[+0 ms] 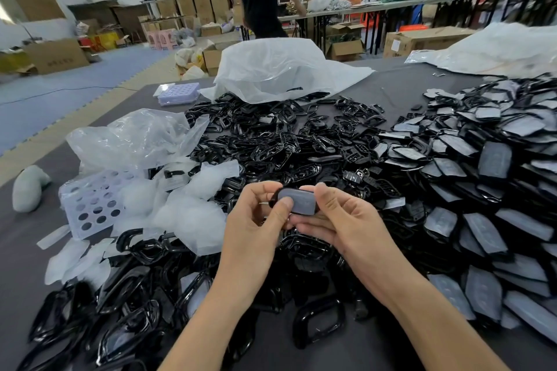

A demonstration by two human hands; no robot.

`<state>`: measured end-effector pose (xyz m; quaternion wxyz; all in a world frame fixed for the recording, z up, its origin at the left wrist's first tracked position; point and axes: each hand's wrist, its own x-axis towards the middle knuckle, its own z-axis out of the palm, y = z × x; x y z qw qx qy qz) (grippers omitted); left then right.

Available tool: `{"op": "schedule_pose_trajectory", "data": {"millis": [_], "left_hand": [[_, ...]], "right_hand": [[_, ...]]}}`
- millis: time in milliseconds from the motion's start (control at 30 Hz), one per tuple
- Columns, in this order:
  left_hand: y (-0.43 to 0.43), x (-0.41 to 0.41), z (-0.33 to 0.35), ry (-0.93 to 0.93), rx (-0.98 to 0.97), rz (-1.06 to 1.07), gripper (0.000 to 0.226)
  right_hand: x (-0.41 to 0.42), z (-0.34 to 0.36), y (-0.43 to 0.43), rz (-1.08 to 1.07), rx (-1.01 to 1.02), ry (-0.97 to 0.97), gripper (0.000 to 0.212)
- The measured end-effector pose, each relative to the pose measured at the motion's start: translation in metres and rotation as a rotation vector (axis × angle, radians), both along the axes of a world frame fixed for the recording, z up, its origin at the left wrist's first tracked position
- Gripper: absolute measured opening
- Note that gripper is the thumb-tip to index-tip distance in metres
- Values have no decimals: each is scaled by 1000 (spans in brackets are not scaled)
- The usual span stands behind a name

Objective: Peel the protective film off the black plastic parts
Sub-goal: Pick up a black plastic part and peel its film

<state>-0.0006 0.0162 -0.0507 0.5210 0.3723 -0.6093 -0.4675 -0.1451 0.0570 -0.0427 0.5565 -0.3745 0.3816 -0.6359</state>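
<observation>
Head view: the grey table (pixel 24 265) fills the lower frame. Along its right side lies the filmed heap (pixel 482 190), black parts with grey film on them. The bare frames (pixel 286 141) sprawl through the centre and down to the lower left. Left of centre sits the crumpled pile of clear scraps (pixel 187 217).

Just below the middle of the frame, my left hand (pixel 253 220) and right hand (pixel 343 220) hold one black part (pixel 275 194) between them, raised above the pile. My right fingers curl under it with the thumb on its upper edge. My left thumb (pixel 283 208) presses on the near-left corner of its film (pixel 301 199), which looks fully stuck down.

To do this well, I judge I should keep the right hand firm, work the thumbnail under that corner until a flap lifts, then pull low and steadily across so the film comes off whole.
</observation>
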Motion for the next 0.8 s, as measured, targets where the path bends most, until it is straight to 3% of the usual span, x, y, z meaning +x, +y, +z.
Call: {"op": "schedule_pose_trajectory", "data": {"millis": [233,433,600,800], "left_hand": [[4,-2,0,43,27,-93,19],[7,-1,4,-47,-28,-138,25],[7,-1,5,27,40,-163,28],[2,0,0,-135,-14,-66,31]], "right_hand": [[-3,-4,-1,-145,-30,174,11],[-4,-2,1,-119,-34,160,12],[-5,-2,1,-126,-34,203,14],[-2,-5,1,-112,-27,230,17]]}}
